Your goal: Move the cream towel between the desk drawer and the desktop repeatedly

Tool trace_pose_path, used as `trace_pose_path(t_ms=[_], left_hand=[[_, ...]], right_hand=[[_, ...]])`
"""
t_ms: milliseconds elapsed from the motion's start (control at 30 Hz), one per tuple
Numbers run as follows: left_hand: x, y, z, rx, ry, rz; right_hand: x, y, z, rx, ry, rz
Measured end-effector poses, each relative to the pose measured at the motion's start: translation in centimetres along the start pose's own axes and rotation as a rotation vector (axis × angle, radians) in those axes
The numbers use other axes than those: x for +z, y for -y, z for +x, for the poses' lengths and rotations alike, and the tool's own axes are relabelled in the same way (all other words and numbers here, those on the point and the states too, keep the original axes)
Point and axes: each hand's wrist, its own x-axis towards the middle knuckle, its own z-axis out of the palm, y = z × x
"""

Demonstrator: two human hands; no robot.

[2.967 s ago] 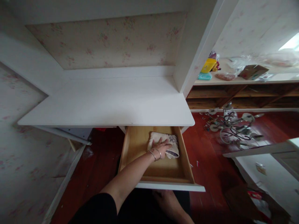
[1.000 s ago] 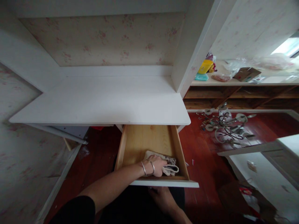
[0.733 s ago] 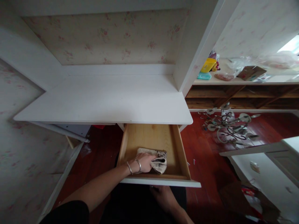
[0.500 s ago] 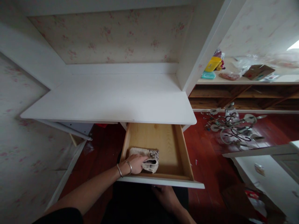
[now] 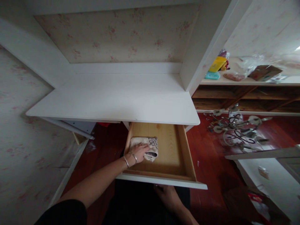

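Apparently midway, pressing a folded cloth [image 5: 152,142] onto the floor of a pulled-out drawer [image 5: 171,142], toward its left side, with the left hand [image 5: 139,152] laid flat on top, unclenched. Showing the right hand [image 5: 167,194] low by the drawer front [image 5: 182,183], with a grip impossible to tell. Leaving bare wood [image 5: 174,157] to the right, with the drawer not yet closed and any finished share unclear

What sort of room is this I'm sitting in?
Probably a room in a home, perhaps a study or bedroom, and seemingly unsettled: there's a white desk with its drawer pulled out, flowery wallpaper, and what looks like a chandelier on the red floor.
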Motion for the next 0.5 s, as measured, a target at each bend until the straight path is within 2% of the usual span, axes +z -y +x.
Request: trace_pose_path(t_ms=[100,333,400,500], left_hand=[[-1.2,-0.5,0.6,-0.002,-0.023,0.124],[-3.8,-3.2,0.5,0.079,0.066,0.312],[-3.8,-3.2,-0.1,0.108,0.103,0.396],[-3.1,-1.4,-1.4,0.082,0.169,0.51]], right_hand=[[0.1,-0.1,0.0,-0.001,-0.002,0.003],[0.3,-0.5,0.0,-0.037,-0.021,0.008],[0.3,-0.6,0.0,-0.041,-0.004,0.012],[0.2,-0.7,0.0,-0.038,0.005,0.016]])
